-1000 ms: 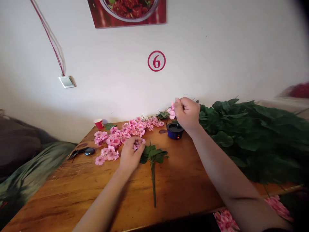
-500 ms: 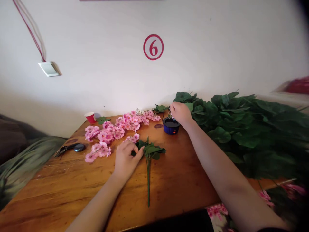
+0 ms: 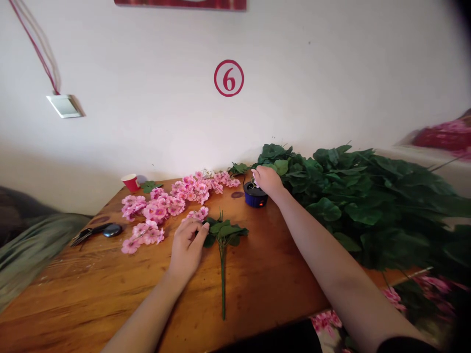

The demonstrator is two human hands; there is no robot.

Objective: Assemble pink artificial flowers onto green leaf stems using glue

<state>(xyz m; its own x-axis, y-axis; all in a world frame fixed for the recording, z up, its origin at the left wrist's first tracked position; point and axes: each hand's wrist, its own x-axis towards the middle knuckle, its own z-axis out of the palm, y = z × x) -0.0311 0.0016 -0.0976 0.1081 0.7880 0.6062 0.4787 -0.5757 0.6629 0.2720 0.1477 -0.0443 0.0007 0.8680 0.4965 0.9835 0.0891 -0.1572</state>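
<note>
My left hand [image 3: 187,246] pinches the left edge of a green leafy artificial stem [image 3: 226,230], whose long stalk lies on the table pointing towards me. Part of the leaves is hidden behind its fingers. My right hand [image 3: 269,180] is closed on a small pale pink artificial flower [image 3: 254,179]. It holds the flower by the rim of a small round blue pot [image 3: 255,198] with a dark top and a lit red light; how far the flower reaches in cannot be made out.
Pink blossoms [image 3: 156,211] lie in a loose row left of the pot. A red paper cup [image 3: 131,183], black-handled scissors [image 3: 90,233] and a dark round object [image 3: 112,230] are on the left. A large heap of green leaves [image 3: 368,191] fills the right side.
My right hand has come slightly lower over the pot with the flower. The left hand stays at the leaves. The whole view has shifted a little.
</note>
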